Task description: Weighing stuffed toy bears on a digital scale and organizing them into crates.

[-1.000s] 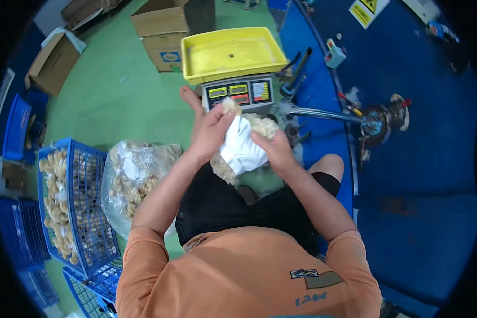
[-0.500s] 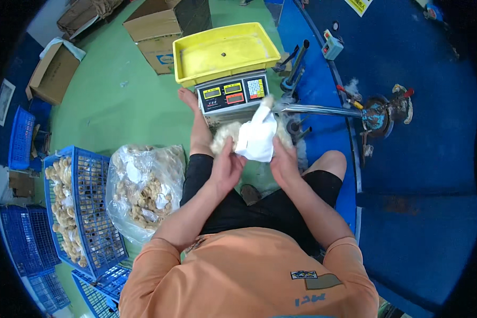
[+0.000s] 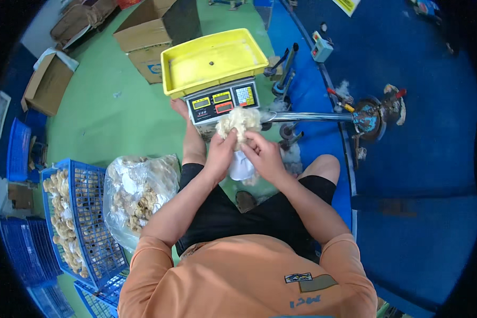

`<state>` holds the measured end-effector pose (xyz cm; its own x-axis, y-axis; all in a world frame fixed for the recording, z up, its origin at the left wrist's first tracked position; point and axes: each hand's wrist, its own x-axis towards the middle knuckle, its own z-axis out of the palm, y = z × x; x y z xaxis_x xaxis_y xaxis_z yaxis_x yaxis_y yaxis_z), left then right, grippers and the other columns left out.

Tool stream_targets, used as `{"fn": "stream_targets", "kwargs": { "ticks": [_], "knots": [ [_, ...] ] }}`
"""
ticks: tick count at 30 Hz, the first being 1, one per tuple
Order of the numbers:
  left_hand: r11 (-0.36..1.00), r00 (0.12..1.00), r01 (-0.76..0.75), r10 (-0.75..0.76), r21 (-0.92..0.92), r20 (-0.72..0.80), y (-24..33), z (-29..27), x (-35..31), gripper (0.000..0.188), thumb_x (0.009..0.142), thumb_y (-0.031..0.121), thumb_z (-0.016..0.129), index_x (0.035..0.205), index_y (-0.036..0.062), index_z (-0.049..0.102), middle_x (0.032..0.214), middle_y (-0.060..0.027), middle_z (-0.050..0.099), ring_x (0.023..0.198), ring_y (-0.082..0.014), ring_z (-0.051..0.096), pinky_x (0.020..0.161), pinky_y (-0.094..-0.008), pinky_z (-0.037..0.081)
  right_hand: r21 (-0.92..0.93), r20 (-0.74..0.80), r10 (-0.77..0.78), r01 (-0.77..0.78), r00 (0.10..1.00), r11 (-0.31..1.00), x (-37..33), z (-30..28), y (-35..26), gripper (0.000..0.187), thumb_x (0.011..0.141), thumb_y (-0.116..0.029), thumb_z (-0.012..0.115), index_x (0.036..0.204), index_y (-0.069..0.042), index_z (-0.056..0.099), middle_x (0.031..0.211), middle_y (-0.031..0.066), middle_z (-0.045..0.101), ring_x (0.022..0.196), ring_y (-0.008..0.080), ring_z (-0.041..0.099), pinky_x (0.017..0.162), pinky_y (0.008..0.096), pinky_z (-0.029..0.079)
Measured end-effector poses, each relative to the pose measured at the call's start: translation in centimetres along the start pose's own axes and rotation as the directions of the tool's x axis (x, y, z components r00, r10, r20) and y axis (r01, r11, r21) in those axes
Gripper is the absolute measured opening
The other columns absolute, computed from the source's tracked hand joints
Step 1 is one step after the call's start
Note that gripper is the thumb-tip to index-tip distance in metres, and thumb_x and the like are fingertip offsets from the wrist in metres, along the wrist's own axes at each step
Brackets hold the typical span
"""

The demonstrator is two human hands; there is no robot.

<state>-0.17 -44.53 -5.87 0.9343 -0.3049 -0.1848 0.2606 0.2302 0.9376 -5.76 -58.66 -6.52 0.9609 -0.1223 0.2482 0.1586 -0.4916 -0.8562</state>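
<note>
Above my lap I hold a cream, fluffy plush toy (image 3: 241, 121) in both hands. My left hand (image 3: 221, 155) is closed on its left side, the thumb pressed into the fur. Closed on the other side, my right hand (image 3: 265, 158) pinches the fur with its fingertips near the middle. A white cloth part (image 3: 241, 166) of the toy hangs below my fingers. Just beyond the toy stands a digital scale (image 3: 221, 104) carrying a yellow tray (image 3: 212, 50). From the right, a shiny metal tube (image 3: 318, 117) reaches close to the toy.
At my left, a clear plastic bag (image 3: 138, 199) and a blue crate (image 3: 96, 222) hold several cream plush pieces. The blue machine (image 3: 408, 159) with its pipe fitting (image 3: 370, 117) stands at my right. Cardboard boxes (image 3: 148, 47) lie beyond on the green floor, and white fluff clings near the tube.
The plush toy has been turned, so its fur now faces up and the white cloth hangs below. My hands have come closer together and moved slightly left.
</note>
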Motion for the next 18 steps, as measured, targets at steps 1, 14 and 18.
{"fn": "stream_targets", "kwargs": {
  "ticks": [1,14,18],
  "knots": [
    [1.0,0.999,-0.013,0.013,0.0,-0.034,0.3,-0.2,0.0,0.033,0.101,0.019,0.052,0.125,-0.0034,0.06,0.11,-0.0126,0.068,0.094,-0.0163,0.063,0.08,-0.0269,0.052,0.015,0.028,-0.018,0.018,0.999,1.0,0.2,0.3,-0.2,0.026,0.087,-0.005,0.068,0.113,-0.003,0.065,0.067,0.0011,0.06,0.057,0.0111,0.051,0.052,0.0273,0.039],
    [0.69,0.896,-0.409,0.427,0.597,0.12,1.7,6.0,4.4,0.016,0.083,0.015,0.06,0.095,0.0049,0.059,0.08,-0.0167,0.067,0.07,-0.0377,0.063,0.065,-0.0464,0.048,-0.554,0.1,-0.177,0.202,0.979,0.808,1.0,-4.5,2.6,0.017,0.095,-0.013,0.059,0.107,-0.002,0.064,0.089,0.0163,0.068,0.073,0.0332,0.062,0.066,0.041,0.048],
    [0.523,0.842,-0.481,0.499,0.704,0.205,3.3,8.7,5.5,0.018,0.076,0.017,0.065,0.087,0.0046,0.058,0.072,-0.0188,0.065,0.066,-0.0438,0.062,0.061,-0.0488,0.047,-0.209,-0.213,-0.044,-0.002,0.976,0.978,1.2,-3.8,1.0,0.018,0.098,-0.014,0.054,0.107,-0.001,0.062,0.086,0.0151,0.067,0.071,0.0303,0.061,0.067,0.0406,0.048]
  ]
}}
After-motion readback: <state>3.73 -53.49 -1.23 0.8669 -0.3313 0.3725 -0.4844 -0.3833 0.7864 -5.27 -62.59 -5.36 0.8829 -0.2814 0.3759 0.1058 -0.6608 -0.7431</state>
